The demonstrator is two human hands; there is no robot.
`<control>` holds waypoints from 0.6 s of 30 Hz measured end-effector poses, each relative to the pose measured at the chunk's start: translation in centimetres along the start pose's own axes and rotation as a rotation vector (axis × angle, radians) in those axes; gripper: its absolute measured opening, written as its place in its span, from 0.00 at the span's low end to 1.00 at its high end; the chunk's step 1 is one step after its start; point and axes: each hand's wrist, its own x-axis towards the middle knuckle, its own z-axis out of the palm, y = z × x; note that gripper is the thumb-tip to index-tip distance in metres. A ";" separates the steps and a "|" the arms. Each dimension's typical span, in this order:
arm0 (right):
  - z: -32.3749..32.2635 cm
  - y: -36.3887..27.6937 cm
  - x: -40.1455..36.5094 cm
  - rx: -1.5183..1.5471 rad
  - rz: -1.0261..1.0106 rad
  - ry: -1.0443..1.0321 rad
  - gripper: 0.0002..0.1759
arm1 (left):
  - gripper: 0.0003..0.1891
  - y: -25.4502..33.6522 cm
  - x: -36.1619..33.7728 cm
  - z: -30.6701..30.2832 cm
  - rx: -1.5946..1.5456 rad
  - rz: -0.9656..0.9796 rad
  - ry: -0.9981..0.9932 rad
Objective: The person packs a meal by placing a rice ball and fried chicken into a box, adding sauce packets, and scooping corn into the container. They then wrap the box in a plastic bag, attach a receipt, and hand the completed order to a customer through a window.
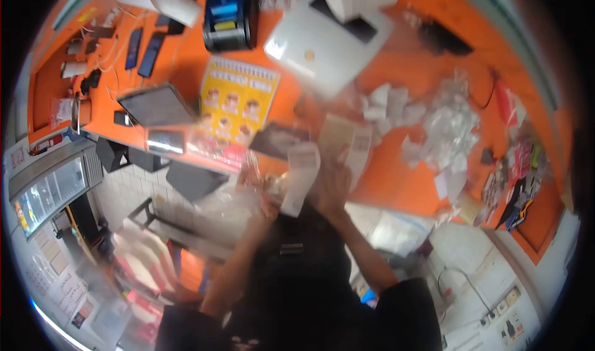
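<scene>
At the table's front edge, my left hand is closed around part of a clear plastic bag, with blur over the fingertips. A small pale item shows inside the plastic, too smeared to name. My right hand is closed on a white printed paper slip, its fingers pointing away from me. Between the hands hangs another printed slip, curling down over the edge. Brown paper lies just beyond my right fingers. A dark flat item is behind the slips.
On the orange table are a yellow picture menu, a tablet, a black printer and a silver laptop. Crumpled clear plastic is heaped to the right. Phones and cables lie at the left.
</scene>
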 end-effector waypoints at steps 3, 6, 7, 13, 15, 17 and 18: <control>0.2 0.7 0.4 0.055 -0.030 -0.018 0.23 | 0.30 11.7 5.4 -0.6 0.455 0.250 0.224; -0.2 0.7 0.4 0.019 -0.082 0.007 0.24 | 0.31 15.3 7.6 -0.2 0.695 0.362 0.418; -0.6 0.5 0.5 0.052 -0.052 -0.029 0.26 | 0.31 15.9 8.3 -0.3 0.710 0.364 0.471; -3.3 0.0 1.8 0.209 -0.040 -0.091 0.40 | 0.25 18.8 11.0 -0.8 0.655 0.408 0.407; -4.1 -0.2 2.8 0.270 -0.054 -0.087 0.43 | 0.22 19.0 12.1 -0.4 0.611 0.367 0.478; -4.9 0.0 3.1 0.383 -0.063 -0.100 0.44 | 0.21 17.8 12.8 -0.1 0.607 0.250 0.525; -5.5 -0.1 3.6 0.380 -0.076 -0.106 0.44 | 0.21 19.5 12.8 -0.5 0.530 0.177 0.484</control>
